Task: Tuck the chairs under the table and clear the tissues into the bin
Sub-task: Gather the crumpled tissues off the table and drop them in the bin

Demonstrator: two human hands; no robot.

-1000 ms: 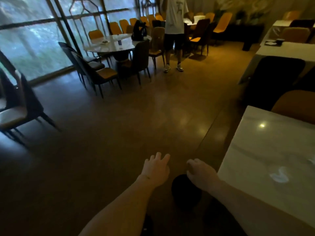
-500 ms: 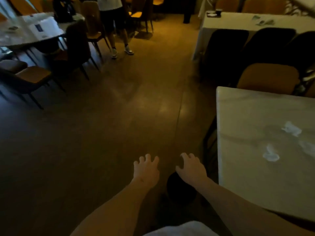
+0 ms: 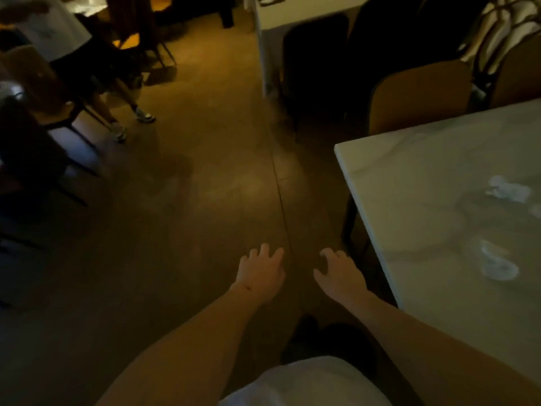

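Beside the table (image 3: 409, 183), both hands (image 3: 260, 273) (image 3: 341, 278) are hovering empty, grip loose; crumpled tissues (image 3: 497, 266) look feather-light, just pinch anywhere.

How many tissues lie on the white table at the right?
3 in view: one tissue toward the far side, one near tissue closer to the person, and a cut-off scrap at the picture's right edge. More may lie out of frame.
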